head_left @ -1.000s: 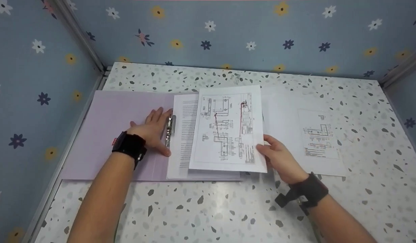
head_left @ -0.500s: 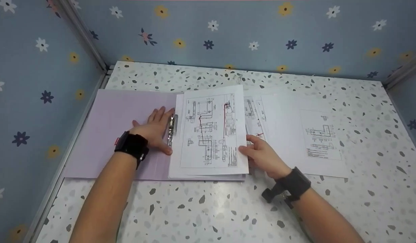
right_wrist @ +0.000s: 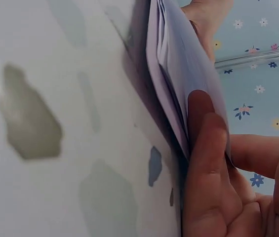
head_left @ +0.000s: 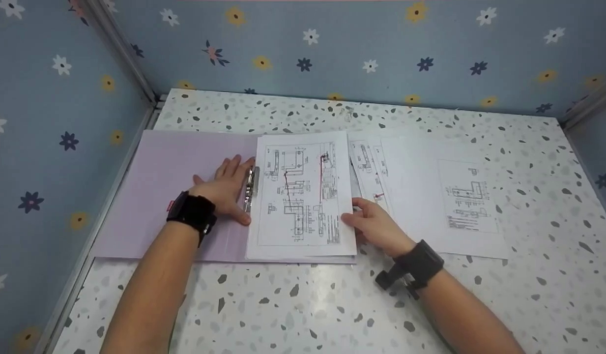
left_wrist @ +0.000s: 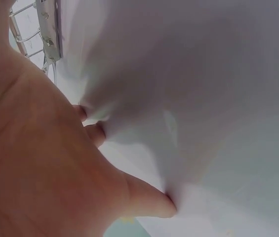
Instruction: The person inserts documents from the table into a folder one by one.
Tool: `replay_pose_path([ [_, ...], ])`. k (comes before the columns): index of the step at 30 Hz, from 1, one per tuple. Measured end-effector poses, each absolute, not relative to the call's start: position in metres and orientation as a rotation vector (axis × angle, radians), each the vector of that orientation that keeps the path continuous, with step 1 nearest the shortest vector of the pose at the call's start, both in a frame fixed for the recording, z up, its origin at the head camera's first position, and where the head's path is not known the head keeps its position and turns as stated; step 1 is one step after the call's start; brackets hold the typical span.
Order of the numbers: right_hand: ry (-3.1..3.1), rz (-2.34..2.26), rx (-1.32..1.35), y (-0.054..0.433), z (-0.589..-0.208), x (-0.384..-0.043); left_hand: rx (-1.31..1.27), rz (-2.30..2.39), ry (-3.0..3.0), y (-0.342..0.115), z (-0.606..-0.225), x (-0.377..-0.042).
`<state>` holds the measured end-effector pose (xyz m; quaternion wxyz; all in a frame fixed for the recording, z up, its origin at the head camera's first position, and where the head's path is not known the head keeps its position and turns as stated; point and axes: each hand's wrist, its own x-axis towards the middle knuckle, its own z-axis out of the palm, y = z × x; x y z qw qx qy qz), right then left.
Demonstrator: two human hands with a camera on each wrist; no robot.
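A lilac ring binder (head_left: 180, 152) lies open on the table. My left hand (head_left: 224, 189) rests with spread fingers on its left cover, beside the metal ring mechanism (head_left: 255, 183), whose rings also show in the left wrist view. A sheet with technical drawings and red lines (head_left: 303, 196) lies over the papers in the binder, its left edge close to the rings. My right hand (head_left: 379, 226) pinches this sheet at its lower right edge, thumb on top. From the right wrist view, the fingers (right_wrist: 208, 153) are under the sheet, above the binder's other layers.
To the right, loose sheets with drawings (head_left: 416, 196) overlap on the speckled table (head_left: 303, 300), one of them with a red mark. Flower-patterned panels (head_left: 332, 49) close off the back and the left side.
My right hand has carried the drawing sheet leftward and lowered it onto the binder's papers, uncovering loose sheets on the right. The left hand has stayed beside the rings.
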<state>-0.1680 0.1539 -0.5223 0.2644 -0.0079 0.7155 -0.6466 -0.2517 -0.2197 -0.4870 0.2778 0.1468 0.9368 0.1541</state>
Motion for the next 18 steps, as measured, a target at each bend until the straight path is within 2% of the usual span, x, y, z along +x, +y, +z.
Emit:
replay_pose_path([
  [18,2.1,-1.611,-0.048,0.1485,-0.5207,-0.1659,0.386,0.417,2.51,-0.22,-0.4905,-0.2534],
])
